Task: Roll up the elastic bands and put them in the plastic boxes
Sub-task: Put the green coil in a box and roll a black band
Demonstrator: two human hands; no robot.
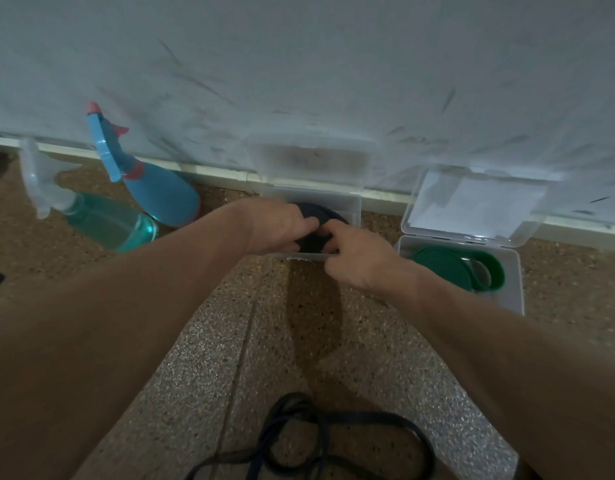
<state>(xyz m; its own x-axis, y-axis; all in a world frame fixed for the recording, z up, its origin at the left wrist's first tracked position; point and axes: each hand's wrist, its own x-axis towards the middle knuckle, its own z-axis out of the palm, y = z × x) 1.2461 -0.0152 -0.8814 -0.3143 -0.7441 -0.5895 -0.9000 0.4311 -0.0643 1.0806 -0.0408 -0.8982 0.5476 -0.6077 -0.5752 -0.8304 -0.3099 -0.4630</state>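
Rolled dark band (pixel 311 233) is gripped by curled left hand (pixel 278 225) and right hand (pixel 358 254) inside clear box (pixel 354 206).

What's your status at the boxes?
Both hands, left and right, gripping dark rolled band in middle box. Green band boxed. Loose band still on floor.

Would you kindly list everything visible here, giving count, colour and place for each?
Plastic boxes: 2, clear, lids open, by the wall; middle box, right box.
Rolled dark band: 1, dark blue or black, in the middle box.
Rolled green band: 1, in the right box.
Loose dark band: 1, tangled on the floor, nearest the camera.
Spray bottles: 2, lying at left; blue with pink trim, clear with teal liquid.
Floor: speckled brown and grey.
Wall: pale, scuffed.
Left hand: grips the dark roll.
Right hand: grips the dark roll at the box's front edge.
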